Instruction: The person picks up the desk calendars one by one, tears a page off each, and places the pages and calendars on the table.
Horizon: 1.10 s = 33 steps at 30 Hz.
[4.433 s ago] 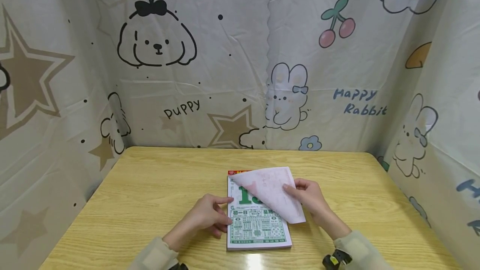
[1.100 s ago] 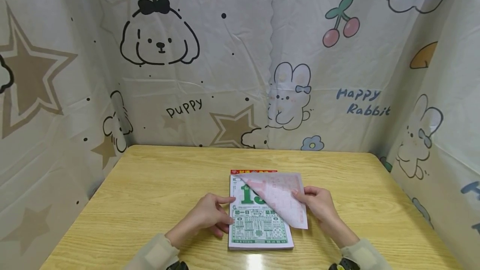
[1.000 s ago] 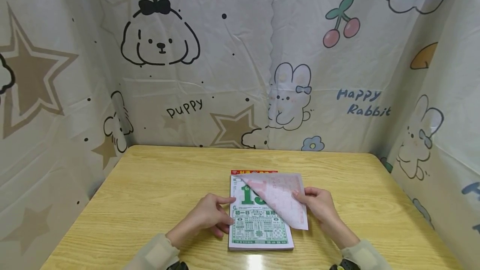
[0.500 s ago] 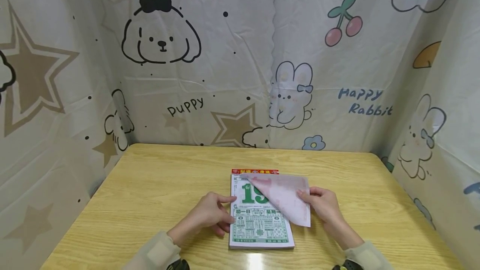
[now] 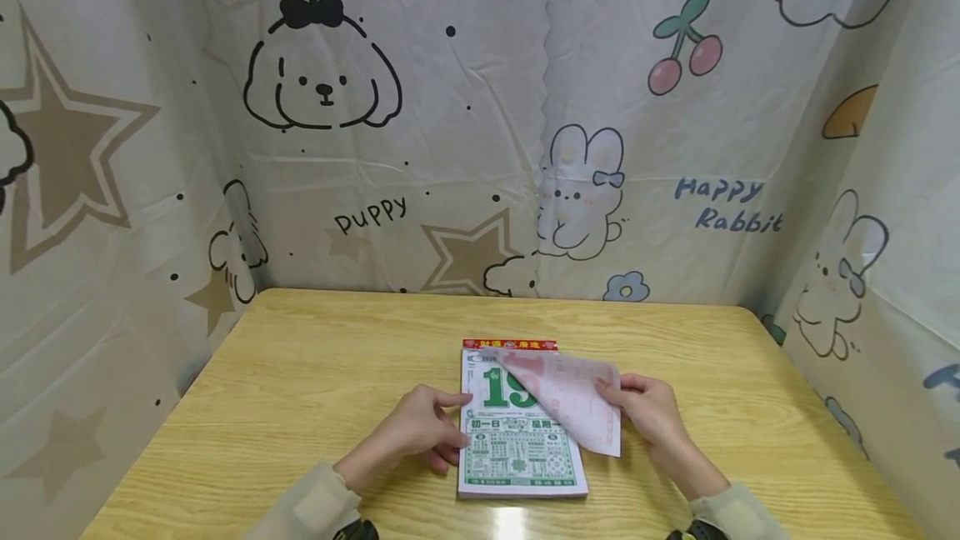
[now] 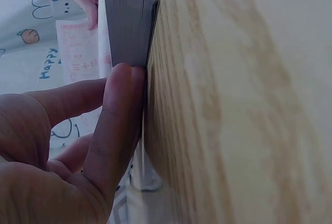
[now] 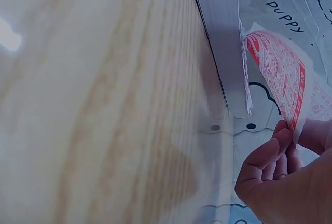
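Observation:
A thick tear-off calendar (image 5: 517, 457) lies flat on the table, a green 19 showing on its top leaf. Its lifted page (image 5: 577, 402), thin with pink-red print showing, is folded diagonally toward the right and still joins the pad near the top left. My right hand (image 5: 652, 415) pinches this page at its right edge between thumb and fingers; the right wrist view shows the page (image 7: 282, 73) curving away from the pad. My left hand (image 5: 420, 423) rests against the pad's left side, fingertips (image 6: 122, 76) touching the stacked paper edges.
The wooden table (image 5: 315, 357) extends around the calendar. A printed curtain (image 5: 465, 107) with cartoon rabbits, stars and a puppy hangs behind it and on both sides. A red header strip (image 5: 510, 344) runs along the calendar's top edge.
My right hand has drawn the pinched page further right and slightly lower, uncovering more of the green 19 and the red header. My left hand stays at the pad's left side.

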Motion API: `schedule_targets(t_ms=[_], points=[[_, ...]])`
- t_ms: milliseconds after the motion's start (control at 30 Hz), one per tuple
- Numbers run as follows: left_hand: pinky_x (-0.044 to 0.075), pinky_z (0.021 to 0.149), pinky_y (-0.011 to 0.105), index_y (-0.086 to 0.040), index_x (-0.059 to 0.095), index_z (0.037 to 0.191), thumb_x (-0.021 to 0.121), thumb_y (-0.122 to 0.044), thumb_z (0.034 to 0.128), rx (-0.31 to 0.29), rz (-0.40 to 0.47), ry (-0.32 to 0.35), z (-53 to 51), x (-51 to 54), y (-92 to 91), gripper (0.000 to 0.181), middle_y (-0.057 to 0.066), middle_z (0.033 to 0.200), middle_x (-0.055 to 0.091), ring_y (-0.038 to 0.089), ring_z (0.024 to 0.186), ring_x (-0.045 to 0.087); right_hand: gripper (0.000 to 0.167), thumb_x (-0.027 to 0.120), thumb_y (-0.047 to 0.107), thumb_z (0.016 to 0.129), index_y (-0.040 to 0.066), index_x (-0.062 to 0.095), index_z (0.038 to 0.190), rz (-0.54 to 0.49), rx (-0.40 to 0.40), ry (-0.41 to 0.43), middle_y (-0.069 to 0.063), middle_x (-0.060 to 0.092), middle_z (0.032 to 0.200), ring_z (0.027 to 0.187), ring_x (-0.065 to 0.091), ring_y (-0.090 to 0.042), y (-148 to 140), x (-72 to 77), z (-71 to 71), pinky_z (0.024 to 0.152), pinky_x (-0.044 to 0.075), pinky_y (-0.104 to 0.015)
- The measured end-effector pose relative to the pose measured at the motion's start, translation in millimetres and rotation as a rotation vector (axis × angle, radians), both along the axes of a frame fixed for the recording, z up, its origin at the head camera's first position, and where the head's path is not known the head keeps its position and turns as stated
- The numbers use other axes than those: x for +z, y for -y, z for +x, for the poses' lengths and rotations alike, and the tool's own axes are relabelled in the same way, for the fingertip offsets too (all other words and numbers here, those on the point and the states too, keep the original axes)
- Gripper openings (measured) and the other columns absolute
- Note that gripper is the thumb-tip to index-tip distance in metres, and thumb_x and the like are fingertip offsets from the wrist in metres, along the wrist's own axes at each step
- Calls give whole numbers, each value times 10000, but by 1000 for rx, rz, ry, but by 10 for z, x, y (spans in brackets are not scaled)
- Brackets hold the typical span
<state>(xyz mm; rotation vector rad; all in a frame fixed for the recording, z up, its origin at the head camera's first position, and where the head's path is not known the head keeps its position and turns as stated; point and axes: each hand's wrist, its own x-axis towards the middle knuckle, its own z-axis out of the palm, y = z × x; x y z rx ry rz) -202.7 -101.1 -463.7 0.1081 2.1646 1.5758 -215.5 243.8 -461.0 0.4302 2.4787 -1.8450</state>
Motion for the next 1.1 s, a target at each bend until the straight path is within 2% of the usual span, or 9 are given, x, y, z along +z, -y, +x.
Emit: schedule_targets(t_ms=[467, 800, 967, 1100], points=[[648, 538, 384, -49, 646, 1442, 853, 28, 834, 10, -5, 2, -8, 7, -9, 647, 159, 781, 723, 237, 597, 730, 286, 826, 177, 927, -55, 723, 1060, 15, 2, -14, -33, 691, 951, 854, 580, -135, -9, -7, -4, 671, 544, -226], [649, 542, 381, -46, 647, 1441, 852, 21, 840, 4, -18, 0, -14, 21, -17, 638, 160, 780, 713, 251, 607, 735, 255, 823, 135, 917, -66, 725, 1038, -11, -3, -32, -3, 693, 884, 823, 590, -120, -12, -14, 18, 653, 545, -210], [649, 542, 384, -48, 653, 1435, 853, 22, 837, 2, -22, 0, -21, 18, -22, 634, 161, 781, 711, 246, 598, 731, 302, 825, 173, 928, -65, 719, 1079, -6, 4, -23, -5, 695, 889, 817, 593, -121, -16, -2, 16, 654, 543, -219], [649, 543, 377, -50, 657, 1430, 855, 25, 833, 3, -26, -3, -22, 13, -36, 634, 159, 774, 707, 233, 585, 724, 369, 793, 165, 957, -78, 663, 1203, -18, 24, -27, -31, 712, 914, 808, 624, -129, -16, 22, -7, 654, 555, -227]])
